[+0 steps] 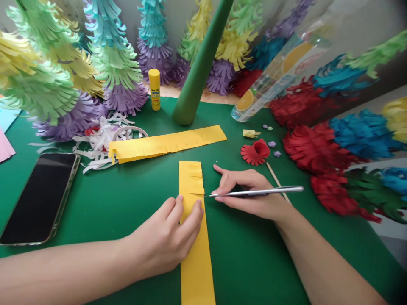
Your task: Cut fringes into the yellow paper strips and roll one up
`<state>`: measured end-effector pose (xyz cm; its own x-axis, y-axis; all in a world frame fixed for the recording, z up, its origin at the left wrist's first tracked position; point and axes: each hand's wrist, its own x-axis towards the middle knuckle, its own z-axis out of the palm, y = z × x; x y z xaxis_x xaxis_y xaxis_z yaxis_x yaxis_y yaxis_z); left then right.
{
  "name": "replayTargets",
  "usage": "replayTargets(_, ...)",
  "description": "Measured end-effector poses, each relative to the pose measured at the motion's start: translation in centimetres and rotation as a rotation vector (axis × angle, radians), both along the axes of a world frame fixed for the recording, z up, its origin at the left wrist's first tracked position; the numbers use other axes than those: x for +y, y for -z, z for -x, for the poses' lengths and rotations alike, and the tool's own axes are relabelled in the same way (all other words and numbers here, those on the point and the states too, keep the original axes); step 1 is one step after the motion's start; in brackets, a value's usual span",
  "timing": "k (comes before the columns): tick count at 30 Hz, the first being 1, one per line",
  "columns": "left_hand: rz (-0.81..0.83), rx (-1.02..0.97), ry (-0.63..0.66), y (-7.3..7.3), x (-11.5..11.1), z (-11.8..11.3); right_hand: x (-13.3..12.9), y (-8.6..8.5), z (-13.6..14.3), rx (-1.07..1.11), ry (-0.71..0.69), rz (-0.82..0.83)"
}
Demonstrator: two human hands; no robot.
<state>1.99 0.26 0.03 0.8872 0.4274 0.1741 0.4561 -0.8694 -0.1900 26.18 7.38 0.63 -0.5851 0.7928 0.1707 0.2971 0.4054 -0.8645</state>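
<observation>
A long yellow paper strip (195,271) lies on the green table surface (133,220), with several short slits along the right edge of its upper part. My left hand (173,231) presses on the strip with its fingertips, the fingers bent. My right hand (248,192) holds a slim silver craft knife (270,190), its tip at the strip's right edge just below the slits. Behind, a second yellow strip (168,142) with slits along its lower edge lies slantwise, a folded or doubled layer showing beneath.
A phone (40,197) lies at left beside white paper shreds (106,140). Behind stand a glue stick (154,91), a green cone (197,76) and several fringed paper trees (116,63). Red fringed paper (254,152), a thin stick (274,176) and a clear bottle (270,80) are at right.
</observation>
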Motion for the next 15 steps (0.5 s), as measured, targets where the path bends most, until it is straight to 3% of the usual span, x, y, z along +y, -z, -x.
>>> replayTargets(15, -0.011, 0.002, -0.026, -0.09, -0.03, -0.15, -0.28, 0.78, 1.03, -0.014, 0.022, -0.111)
